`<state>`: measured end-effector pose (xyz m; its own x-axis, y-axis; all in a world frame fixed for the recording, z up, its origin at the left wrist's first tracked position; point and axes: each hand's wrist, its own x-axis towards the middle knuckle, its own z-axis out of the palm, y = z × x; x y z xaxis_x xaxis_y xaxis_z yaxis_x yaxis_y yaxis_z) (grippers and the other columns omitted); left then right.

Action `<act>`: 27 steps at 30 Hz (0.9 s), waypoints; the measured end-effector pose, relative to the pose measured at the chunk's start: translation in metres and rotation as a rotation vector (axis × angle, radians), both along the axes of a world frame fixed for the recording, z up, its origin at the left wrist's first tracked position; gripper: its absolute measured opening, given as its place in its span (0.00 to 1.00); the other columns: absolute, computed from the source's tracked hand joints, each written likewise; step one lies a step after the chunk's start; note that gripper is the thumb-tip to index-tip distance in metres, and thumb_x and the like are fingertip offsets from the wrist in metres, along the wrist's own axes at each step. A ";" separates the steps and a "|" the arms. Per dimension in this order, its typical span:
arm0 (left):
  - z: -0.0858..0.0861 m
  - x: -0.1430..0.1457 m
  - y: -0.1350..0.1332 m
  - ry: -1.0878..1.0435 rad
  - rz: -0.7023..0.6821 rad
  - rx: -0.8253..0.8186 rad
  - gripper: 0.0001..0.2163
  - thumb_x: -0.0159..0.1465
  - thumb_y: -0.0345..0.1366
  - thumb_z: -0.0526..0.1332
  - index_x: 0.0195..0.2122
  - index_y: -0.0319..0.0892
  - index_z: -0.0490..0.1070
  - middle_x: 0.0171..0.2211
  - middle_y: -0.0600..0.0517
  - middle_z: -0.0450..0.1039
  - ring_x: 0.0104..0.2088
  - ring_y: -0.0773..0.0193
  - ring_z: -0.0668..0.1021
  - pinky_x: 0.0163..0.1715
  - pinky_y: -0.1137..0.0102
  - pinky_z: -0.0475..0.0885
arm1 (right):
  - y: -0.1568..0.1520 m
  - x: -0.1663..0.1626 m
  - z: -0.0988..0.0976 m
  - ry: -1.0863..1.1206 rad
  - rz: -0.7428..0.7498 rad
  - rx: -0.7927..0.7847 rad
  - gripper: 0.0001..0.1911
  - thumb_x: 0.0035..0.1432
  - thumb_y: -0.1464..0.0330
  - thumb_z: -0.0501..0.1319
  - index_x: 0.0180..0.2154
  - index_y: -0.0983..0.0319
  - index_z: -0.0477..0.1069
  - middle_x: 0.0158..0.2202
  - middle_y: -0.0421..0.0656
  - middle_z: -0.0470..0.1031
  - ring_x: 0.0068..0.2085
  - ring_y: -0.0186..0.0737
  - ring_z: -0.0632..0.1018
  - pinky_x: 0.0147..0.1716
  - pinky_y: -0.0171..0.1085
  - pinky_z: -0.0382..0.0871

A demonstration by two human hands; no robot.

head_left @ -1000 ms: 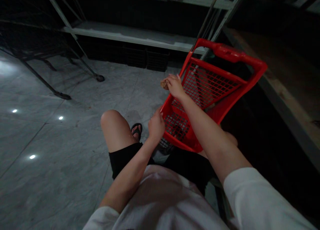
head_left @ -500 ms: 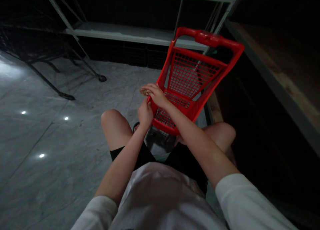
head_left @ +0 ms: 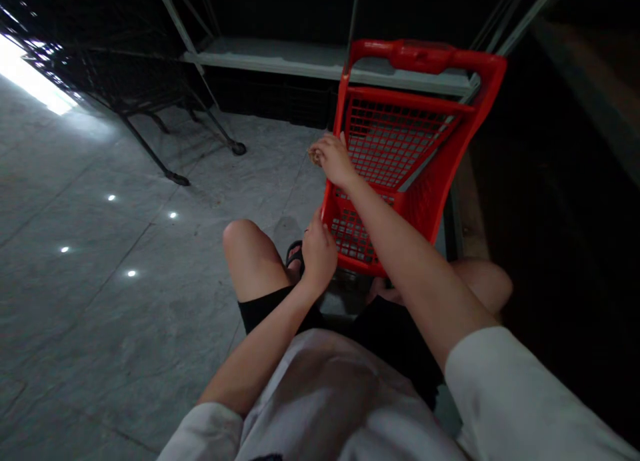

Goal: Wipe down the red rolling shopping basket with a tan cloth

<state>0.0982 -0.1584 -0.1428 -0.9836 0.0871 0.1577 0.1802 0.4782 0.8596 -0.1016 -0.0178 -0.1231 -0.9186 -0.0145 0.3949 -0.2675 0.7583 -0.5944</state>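
A red plastic shopping cart basket (head_left: 450,141) with a mesh grid and a thick handle bar stands tilted between my knees. My left hand (head_left: 318,251) is closed on the basket's lower left edge. My right hand (head_left: 334,159) is pinched on a small brownish pad or cloth (head_left: 315,156) and presses it against the basket's left upright. I sit low, with my bare knees on either side of the basket.
Grey marble floor tiles (head_left: 100,281) spread to the left, with light spots reflected on them. A white shelf (head_left: 300,57) runs along the back. Dark metal rack legs (head_left: 175,174) stand at the back left. A dark shelving unit (head_left: 575,114) fills the right side.
My right hand moved with the pad up the left upright of the basket. My left hand slid down to the lower left edge. The view shifted left.
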 end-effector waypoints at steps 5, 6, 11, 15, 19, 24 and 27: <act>-0.016 0.001 -0.001 0.155 0.010 0.262 0.21 0.76 0.41 0.46 0.66 0.43 0.62 0.68 0.40 0.67 0.71 0.56 0.68 0.71 0.58 0.63 | -0.030 0.097 -0.003 -0.020 0.170 -0.184 0.22 0.67 0.73 0.53 0.52 0.49 0.80 0.57 0.40 0.79 0.64 0.43 0.75 0.76 0.57 0.50; -0.019 0.003 -0.001 0.158 0.040 0.326 0.21 0.76 0.44 0.45 0.65 0.44 0.62 0.66 0.40 0.68 0.69 0.57 0.69 0.70 0.59 0.65 | -0.035 0.117 -0.004 -0.034 0.194 -0.251 0.23 0.68 0.73 0.53 0.54 0.48 0.79 0.59 0.40 0.77 0.65 0.41 0.74 0.75 0.54 0.55; -0.027 0.024 0.005 0.078 0.126 0.512 0.22 0.75 0.55 0.46 0.61 0.47 0.58 0.62 0.40 0.65 0.66 0.54 0.71 0.69 0.56 0.66 | -0.046 0.161 -0.006 -0.095 0.213 -0.422 0.28 0.68 0.74 0.50 0.59 0.46 0.77 0.65 0.38 0.72 0.71 0.38 0.67 0.74 0.47 0.59; -0.032 0.054 0.015 -0.003 -0.082 0.592 0.27 0.74 0.57 0.50 0.67 0.47 0.54 0.68 0.38 0.57 0.71 0.50 0.63 0.72 0.52 0.60 | -0.027 0.127 -0.004 -0.112 0.207 -0.321 0.30 0.65 0.78 0.51 0.60 0.47 0.77 0.65 0.37 0.72 0.75 0.40 0.61 0.76 0.54 0.52; -0.040 0.059 0.017 0.015 -0.148 0.506 0.27 0.74 0.59 0.48 0.67 0.49 0.56 0.67 0.40 0.58 0.71 0.50 0.63 0.72 0.52 0.61 | -0.004 0.079 0.003 -0.133 0.358 -0.198 0.29 0.65 0.76 0.55 0.62 0.49 0.75 0.68 0.38 0.71 0.75 0.43 0.61 0.76 0.57 0.51; -0.016 -0.012 -0.025 0.242 0.085 0.343 0.25 0.74 0.59 0.47 0.58 0.46 0.63 0.57 0.41 0.68 0.60 0.52 0.72 0.65 0.54 0.66 | -0.013 0.066 0.006 -0.097 0.383 -0.094 0.28 0.68 0.76 0.53 0.62 0.49 0.74 0.67 0.41 0.72 0.72 0.43 0.65 0.74 0.55 0.57; 0.031 -0.084 -0.065 0.487 0.147 0.114 0.22 0.75 0.53 0.45 0.61 0.46 0.63 0.60 0.41 0.68 0.63 0.53 0.70 0.68 0.54 0.64 | -0.030 0.095 0.009 -0.047 0.344 -0.012 0.27 0.71 0.74 0.51 0.63 0.49 0.73 0.66 0.41 0.73 0.71 0.41 0.68 0.74 0.52 0.59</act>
